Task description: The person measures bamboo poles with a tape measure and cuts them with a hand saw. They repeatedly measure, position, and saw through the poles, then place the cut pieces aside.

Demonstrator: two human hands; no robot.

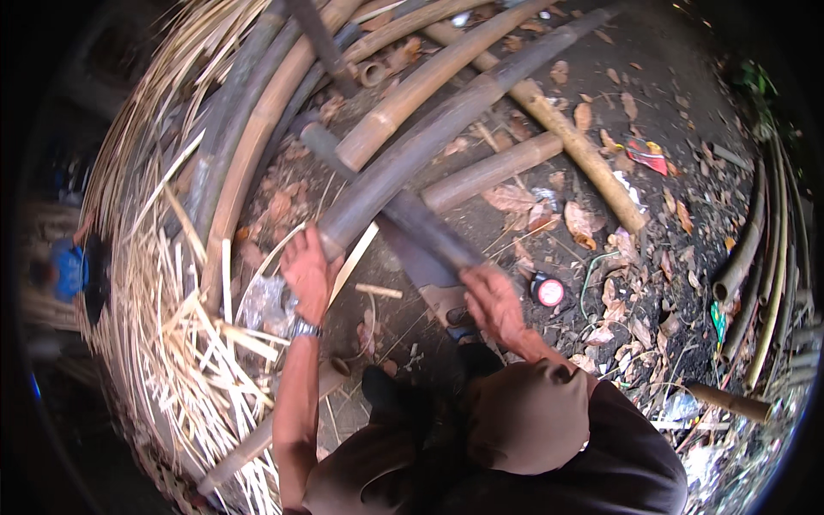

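Observation:
My left hand [307, 273] is at the near end of a long dark bamboo pole [421, 144], its fingers cupped against the cut end. A shorter, dark bamboo piece [433, 232] passes crosswise under that pole. Its near end is in my right hand [498, 305], with the fingers curled over it. Partly beneath the shorter piece, a handsaw [412, 257] lies on the ground, its handle towards my feet. A crumpled clear plastic bag [268, 305] is beside my left wrist.
Pale split bamboo strips [202, 369] pile up on the left. More bamboo poles [266, 129] lie at the far left, and others [755, 249] at the right. A small round dark container [549, 290] sits near my right hand. Dry leaves [584, 225] litter the soil. Another person [70, 266] is at far left.

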